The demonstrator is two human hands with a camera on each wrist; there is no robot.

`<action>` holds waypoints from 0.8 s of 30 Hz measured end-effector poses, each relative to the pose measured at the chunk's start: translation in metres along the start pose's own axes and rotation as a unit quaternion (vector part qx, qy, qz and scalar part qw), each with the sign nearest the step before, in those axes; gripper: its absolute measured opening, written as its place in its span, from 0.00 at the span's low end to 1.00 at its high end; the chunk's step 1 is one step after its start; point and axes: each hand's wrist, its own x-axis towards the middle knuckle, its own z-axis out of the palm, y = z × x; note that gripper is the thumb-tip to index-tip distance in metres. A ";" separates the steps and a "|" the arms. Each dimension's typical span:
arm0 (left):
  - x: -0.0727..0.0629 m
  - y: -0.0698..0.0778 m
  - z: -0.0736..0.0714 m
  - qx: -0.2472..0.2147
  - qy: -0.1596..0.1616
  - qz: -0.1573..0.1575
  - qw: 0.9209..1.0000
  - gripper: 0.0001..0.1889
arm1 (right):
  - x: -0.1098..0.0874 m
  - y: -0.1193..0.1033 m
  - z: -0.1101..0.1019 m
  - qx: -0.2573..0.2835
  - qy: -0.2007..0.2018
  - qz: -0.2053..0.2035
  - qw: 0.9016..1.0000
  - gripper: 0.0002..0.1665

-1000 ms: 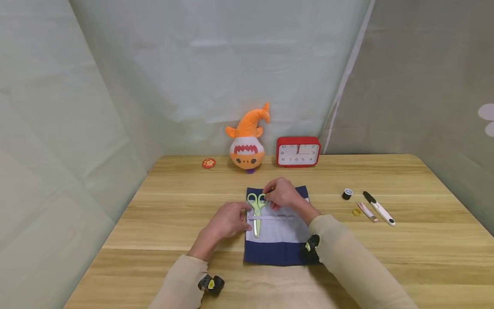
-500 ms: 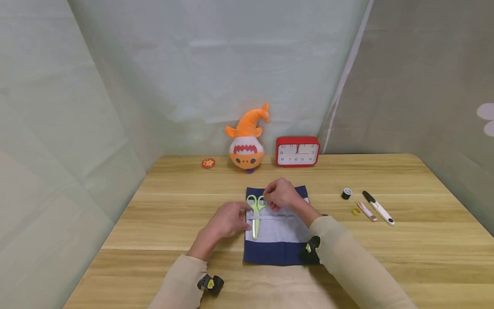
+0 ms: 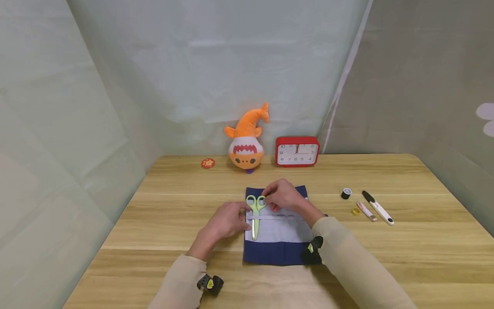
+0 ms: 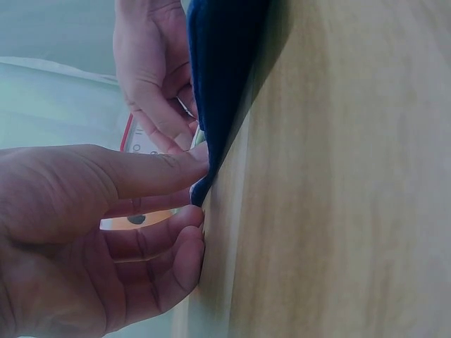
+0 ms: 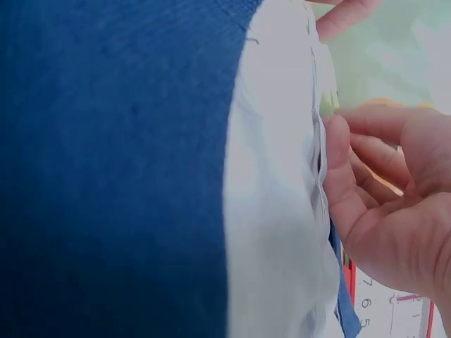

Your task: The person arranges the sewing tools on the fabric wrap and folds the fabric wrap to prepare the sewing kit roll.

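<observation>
A: Where are the scissors?

B: The pale green scissors (image 3: 256,210) lie on a navy cloth (image 3: 283,254) with a pale panel, along its left side. Their blades pass under a narrow pale strap (image 3: 283,217); the tips point toward the person and the finger loops lie at the far end.

A: What is each hand doing?

B: The right hand (image 3: 285,195) has its grip closed on the scissors, thumb and fingertips pinching the right loop. The left hand (image 3: 227,220) touches the cloth's left edge, just beside the scissors; its grip is spread, thumb and forefinger apart.

A: And around them?

B: The cloth is flat on a wood-grain surface (image 3: 154,223). Beyond it, an orange-and-white plush shark (image 3: 246,143) rests head down, with a red clock (image 3: 297,152) to its right and a small red disc (image 3: 208,163) to its left. Well to the right of the cloth are a black spool (image 3: 346,194), a yellow ring (image 3: 355,211), a small pale pink item (image 3: 365,210) and a slim black-and-white tool (image 3: 380,209).
</observation>
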 end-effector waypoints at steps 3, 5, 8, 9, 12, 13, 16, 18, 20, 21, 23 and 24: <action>0.000 0.000 0.000 0.003 0.001 -0.001 1.000 0.25 | 0.000 0.001 -0.003 -0.009 -0.015 -0.005 1.000 0.15; 0.000 0.000 0.000 0.005 0.003 -0.001 1.000 0.25 | 0.000 0.003 -0.005 -0.014 -0.024 -0.009 1.000 0.18; 0.000 0.000 0.001 0.009 0.007 0.004 1.000 0.25 | 0.000 0.004 -0.006 -0.017 -0.032 -0.013 0.999 0.20; 0.000 0.000 0.001 0.010 0.009 0.007 1.000 0.25 | 0.000 0.005 -0.006 -0.018 -0.034 -0.015 0.999 0.21; -0.001 0.000 0.001 0.010 0.011 0.009 1.000 0.25 | 0.000 0.004 -0.007 -0.024 -0.038 -0.019 0.999 0.22; -0.001 0.000 0.001 0.009 0.010 0.008 1.000 0.25 | -0.001 0.004 -0.007 -0.025 -0.039 -0.022 0.999 0.22; -0.001 0.000 0.001 0.008 0.009 0.007 1.000 0.25 | -0.001 0.004 -0.007 -0.029 -0.040 -0.031 0.998 0.22; -0.001 0.000 0.000 0.009 0.008 0.008 1.000 0.24 | -0.001 0.003 -0.007 -0.031 -0.039 -0.032 0.998 0.22; -0.001 0.000 0.000 0.008 0.007 0.008 1.000 0.24 | -0.001 0.003 -0.006 -0.033 -0.038 -0.030 0.998 0.22; -0.001 0.000 0.000 0.007 0.006 0.008 1.000 0.24 | -0.001 0.003 -0.006 -0.033 -0.036 -0.028 0.998 0.22; -0.001 0.000 0.000 0.005 0.004 0.008 1.000 0.23 | -0.001 0.002 -0.005 -0.037 -0.034 -0.026 0.998 0.21; -0.001 0.000 0.000 0.003 0.003 0.007 1.000 0.23 | -0.001 0.002 -0.005 -0.039 -0.033 -0.026 0.998 0.21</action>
